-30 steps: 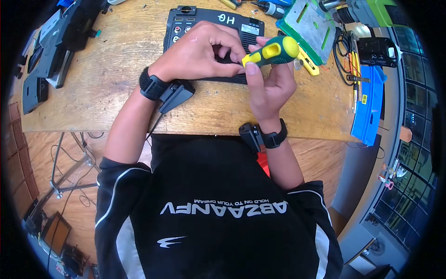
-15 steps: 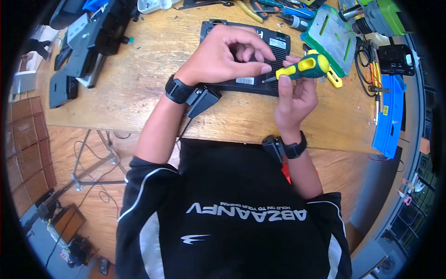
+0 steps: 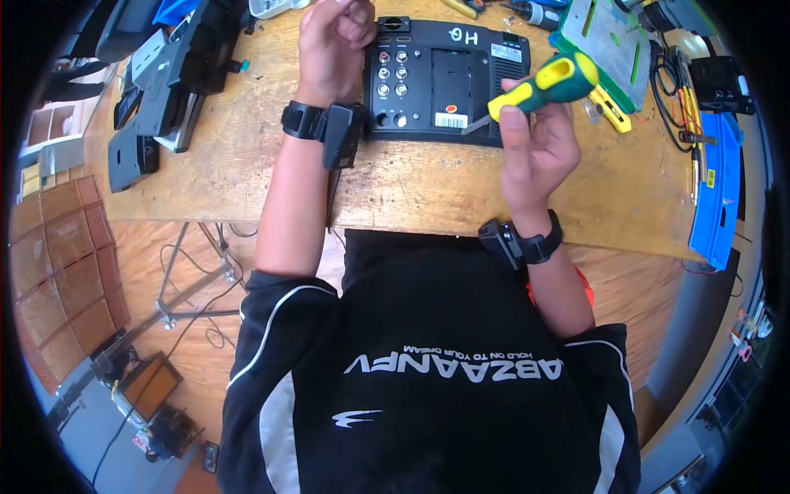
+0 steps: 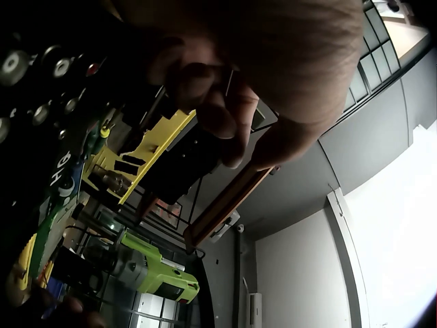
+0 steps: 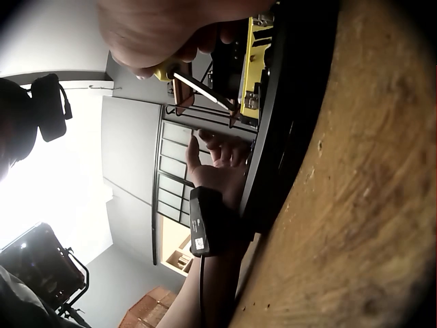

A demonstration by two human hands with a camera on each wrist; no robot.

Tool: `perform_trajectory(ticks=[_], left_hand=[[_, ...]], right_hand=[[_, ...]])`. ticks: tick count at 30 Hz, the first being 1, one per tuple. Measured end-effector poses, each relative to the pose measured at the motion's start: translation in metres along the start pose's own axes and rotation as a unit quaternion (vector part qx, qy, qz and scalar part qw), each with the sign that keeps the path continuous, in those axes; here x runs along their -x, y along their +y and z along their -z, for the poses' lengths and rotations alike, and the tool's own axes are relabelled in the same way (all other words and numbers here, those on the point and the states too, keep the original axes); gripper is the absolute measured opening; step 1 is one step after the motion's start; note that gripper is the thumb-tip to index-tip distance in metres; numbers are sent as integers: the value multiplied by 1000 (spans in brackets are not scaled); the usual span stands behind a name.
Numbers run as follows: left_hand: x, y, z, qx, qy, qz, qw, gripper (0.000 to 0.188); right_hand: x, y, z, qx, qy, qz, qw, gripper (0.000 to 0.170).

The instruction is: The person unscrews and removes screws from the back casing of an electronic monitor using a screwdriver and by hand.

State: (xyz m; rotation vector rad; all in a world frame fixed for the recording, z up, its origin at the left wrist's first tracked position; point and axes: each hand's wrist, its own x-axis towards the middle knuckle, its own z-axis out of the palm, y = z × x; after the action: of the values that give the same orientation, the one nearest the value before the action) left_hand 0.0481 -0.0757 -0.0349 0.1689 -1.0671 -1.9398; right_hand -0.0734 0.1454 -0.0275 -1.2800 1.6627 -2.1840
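Observation:
A black device (image 3: 411,115) with round jacks and "HQ" marked on it lies on the wooden table in the head view. My right hand (image 3: 543,156) grips a screwdriver (image 3: 559,82) by its yellow and green handle, thumb along it. Its metal shaft slants down left, the tip close over the device's near edge beside a barcode label (image 3: 451,121). At the device's far left corner is my left hand (image 3: 333,49), fingers loosely curled. In the left wrist view its thumb (image 4: 287,140) stands apart from the fingers, and nothing shows held between them.
Black equipment parts (image 3: 177,74) stand along the table's left side. To the right lie a green and grey plate (image 3: 605,53), a yellow cutter (image 3: 609,109), cables and a blue tray (image 3: 717,189). The table's front edge runs close to the person's body.
My left hand has moved off the device's middle to its far left corner, uncovering the jacks. The right hand still holds the screwdriver near the barcode label. The head view has shifted.

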Motion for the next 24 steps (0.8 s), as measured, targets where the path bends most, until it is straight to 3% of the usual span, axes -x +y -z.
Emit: perform_trajectory(ticks=[4, 6, 16, 22, 24], left_hand=[[0, -4, -2, 35, 23, 16, 999, 16], [2, -5, -6, -9, 40, -13, 999, 15], [3, -4, -5, -20, 27, -5, 999, 17], [2, -4, 4, 12, -11, 15, 1000, 16], [-5, 2, 8, 8, -66, 41, 997, 24]], right_hand=[[4, -2, -2, -30, -12, -16, 999, 26], [4, 0, 1, -17, -22, -6, 1000, 26], [4, 1, -6, -13, -25, -15, 999, 24], [3, 2, -14, -17, -33, -19, 999, 22], [1, 5, -13, 0, -38, -4, 999, 22]])
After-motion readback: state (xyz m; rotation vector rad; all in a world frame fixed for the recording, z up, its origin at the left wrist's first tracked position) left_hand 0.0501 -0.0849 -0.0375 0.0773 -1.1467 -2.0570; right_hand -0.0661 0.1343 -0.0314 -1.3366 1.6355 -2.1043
